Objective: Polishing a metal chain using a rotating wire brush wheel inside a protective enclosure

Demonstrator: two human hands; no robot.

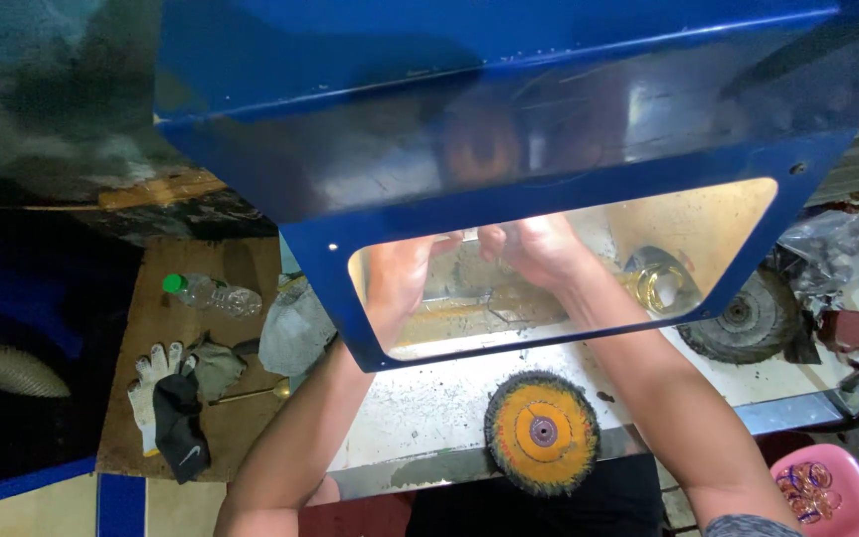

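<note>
Both hands, left [400, 278] and right [534, 249], pinch small part [471, 236] (behind blue hood window [569, 268]).

Two hands are counted: the left hand [402, 273] and the right hand [534, 249], both behind one clear blue-framed shield [509, 149]. Below the hands, one round yellow buffing wheel [542, 431] is seen. Left of them, one plastic bottle [206, 292] and two gloves are counted, one white [148, 383] and one black [181, 423]. Right of them, one dark wheel [748, 316] is seen.

Both forearms extend up from the lower frame; left hand [400, 278] and right hand [534, 249] meet mid-frame, fingers curled.
</note>
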